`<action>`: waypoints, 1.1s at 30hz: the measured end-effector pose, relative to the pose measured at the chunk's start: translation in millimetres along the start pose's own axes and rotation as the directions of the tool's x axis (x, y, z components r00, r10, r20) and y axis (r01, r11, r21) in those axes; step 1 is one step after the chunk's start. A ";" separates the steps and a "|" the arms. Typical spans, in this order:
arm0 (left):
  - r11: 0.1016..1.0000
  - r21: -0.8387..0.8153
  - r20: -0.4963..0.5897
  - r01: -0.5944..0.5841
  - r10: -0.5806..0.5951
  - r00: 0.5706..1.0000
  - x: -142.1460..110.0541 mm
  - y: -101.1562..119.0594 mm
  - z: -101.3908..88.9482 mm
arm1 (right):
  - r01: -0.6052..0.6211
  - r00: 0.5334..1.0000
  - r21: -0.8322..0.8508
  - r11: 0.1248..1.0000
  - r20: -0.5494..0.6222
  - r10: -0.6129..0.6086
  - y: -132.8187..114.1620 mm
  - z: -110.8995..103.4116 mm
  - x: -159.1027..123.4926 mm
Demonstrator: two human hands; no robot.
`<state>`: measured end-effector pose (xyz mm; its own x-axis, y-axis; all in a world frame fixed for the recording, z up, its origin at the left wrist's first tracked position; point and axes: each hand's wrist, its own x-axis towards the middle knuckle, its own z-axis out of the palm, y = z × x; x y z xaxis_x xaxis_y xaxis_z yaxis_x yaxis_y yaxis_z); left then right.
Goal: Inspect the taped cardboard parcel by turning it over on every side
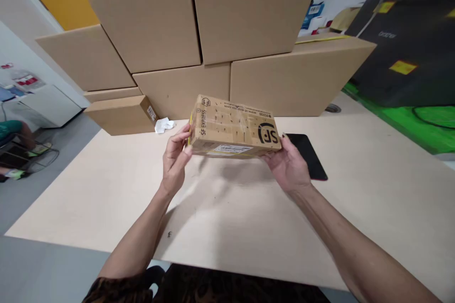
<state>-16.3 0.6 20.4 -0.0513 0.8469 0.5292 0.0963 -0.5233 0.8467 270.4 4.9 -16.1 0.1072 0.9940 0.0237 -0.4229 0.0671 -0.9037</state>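
Note:
A brown cardboard box [236, 123] with black SF Express print is held up above the table, tilted so that its printed face shows. Its near edge carries a white label and a strip of yellow tape. My left hand [176, 156] grips the box's left end, thumb in front and fingers behind. At the right end, my right hand [287, 163] supports the lower corner, with the thumb on the side and the other fingers partly hidden underneath. Behind my right hand, a thin black flat object [308, 157] lies on the table.
Large cardboard boxes [256, 14] are stacked along the back of the pale table [249, 227]. A smaller carton [121, 113] stands at the back left beside crumpled white paper [164, 125]. A grey roll of tape [333, 108] lies at the back right, near a dark machine [405, 42].

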 end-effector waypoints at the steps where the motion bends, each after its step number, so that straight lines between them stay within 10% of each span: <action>1: 0.998 -0.035 -0.043 0.053 -0.055 0.998 1.1 -0.2 0.8 | -0.028 0.999 0.012 1.000 -0.014 0.028 0.2 -0.7 0.5; 9: 0.857 -0.134 -0.035 0.498 -0.507 0.862 2.6 -1.1 15.1 | 0.019 0.999 -0.081 0.997 -0.040 -0.023 -3.0 3.2 -2.4; 19: 0.989 -0.089 0.109 0.116 -0.106 0.988 5.4 1.9 -7.0 | -0.044 0.997 0.049 0.998 -0.062 0.047 3.9 3.1 0.0; 29: 0.871 -0.106 -0.010 0.480 -0.483 0.875 -6.2 -25.6 14.6 | -0.112 0.992 -0.094 0.989 -0.065 0.106 5.7 5.5 -3.2; 33: 0.942 -0.162 0.080 0.294 -0.285 0.955 -4.0 -23.6 8.7 | -0.040 0.997 -0.020 0.999 -0.068 0.038 3.3 6.2 -3.5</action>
<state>-9.8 10.3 -2.2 0.0033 0.9656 0.2600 -0.0858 -0.2588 0.9621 263.1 2.2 -16.5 0.1520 0.9876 -0.0400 -0.4086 0.0259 -0.9123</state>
